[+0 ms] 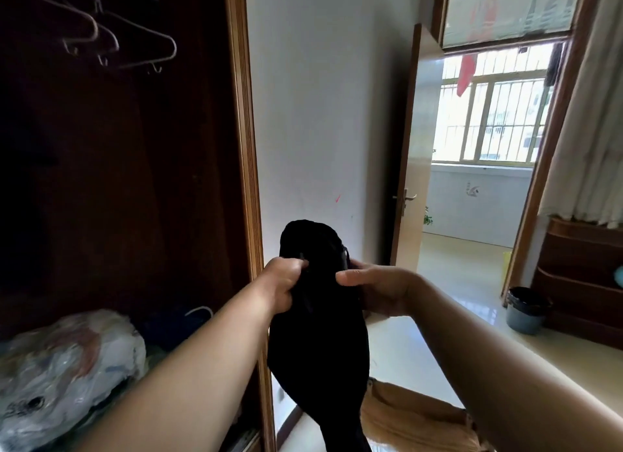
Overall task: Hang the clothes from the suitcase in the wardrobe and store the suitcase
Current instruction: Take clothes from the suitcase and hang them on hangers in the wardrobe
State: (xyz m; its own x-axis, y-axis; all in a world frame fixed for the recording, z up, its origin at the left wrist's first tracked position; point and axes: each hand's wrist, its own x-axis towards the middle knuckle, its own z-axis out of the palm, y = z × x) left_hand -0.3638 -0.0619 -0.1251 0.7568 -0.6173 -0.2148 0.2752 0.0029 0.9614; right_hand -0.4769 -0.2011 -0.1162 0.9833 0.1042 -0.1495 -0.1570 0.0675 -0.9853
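Both arms out front: my left hand [281,284] fists the black garment [320,316], right hand [377,288] pinches it w/ thumb, beside the open wardrobe [135,182].

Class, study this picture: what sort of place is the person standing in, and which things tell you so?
Probably a bedroom in a home: an open wooden wardrobe with bare hangers on the left, a wooden door open onto a room with a barred window, and a small bin.
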